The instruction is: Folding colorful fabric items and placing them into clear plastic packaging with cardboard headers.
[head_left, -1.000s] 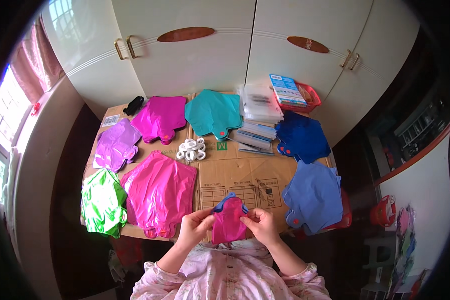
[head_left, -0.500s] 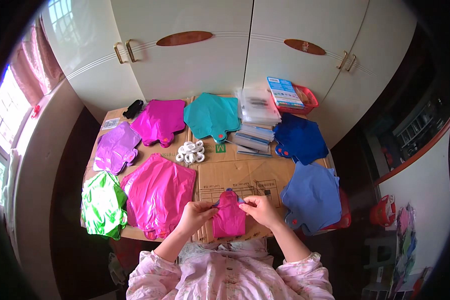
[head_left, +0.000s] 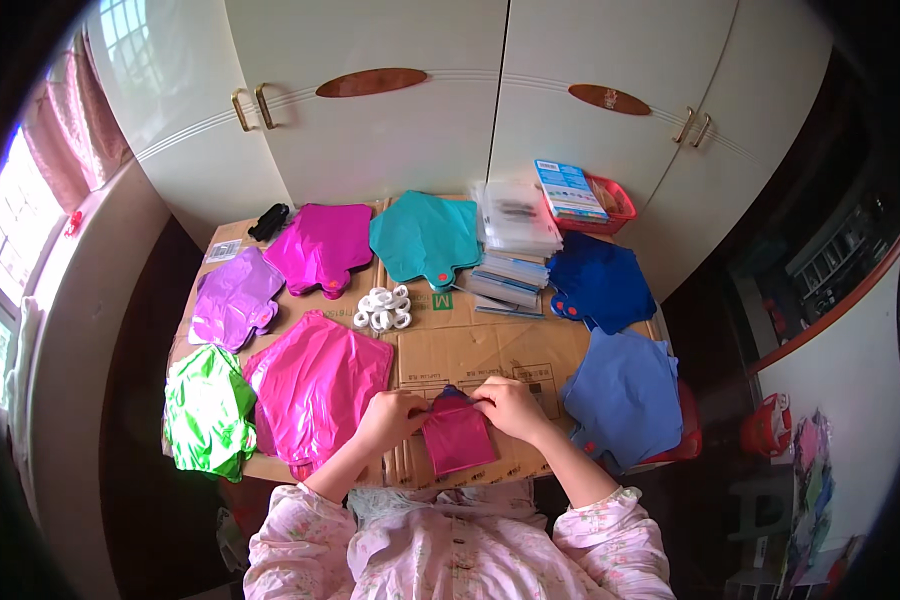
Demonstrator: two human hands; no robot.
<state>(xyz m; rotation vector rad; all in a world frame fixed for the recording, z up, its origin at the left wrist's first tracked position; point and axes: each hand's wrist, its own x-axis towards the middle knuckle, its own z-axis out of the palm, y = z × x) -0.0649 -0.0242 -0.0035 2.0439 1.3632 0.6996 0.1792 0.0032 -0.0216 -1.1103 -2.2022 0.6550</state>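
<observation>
A small folded pink foil piece point(head_left: 458, 440) lies on the cardboard right in front of me, with a dark blue bit showing at its narrow top end. My left hand point(head_left: 395, 415) pinches the upper left corner between thumb and fingers. At the opposite upper corner, my right hand point(head_left: 507, 405) has its fingertips closed on the foil. Left of my left hand spreads a flat stack of glossy pink foil shapes point(head_left: 320, 385). A periwinkle-blue stack point(head_left: 625, 390) is off to the right of my right hand.
Flattened cardboard point(head_left: 470, 350) covers the table. Around it lie green point(head_left: 208, 405), lilac point(head_left: 232, 295), magenta point(head_left: 318, 245), teal point(head_left: 425, 235) and navy point(head_left: 602, 280) stacks. White rings point(head_left: 382, 307), clear sleeves point(head_left: 518, 215), grey-blue flat packs point(head_left: 508, 280) and a red basket point(head_left: 620, 205) are there too.
The top of the pink piece looks folded over, its pink tab gone from sight and dark blue showing instead. It has turned slightly, and both hands have shifted a little left.
</observation>
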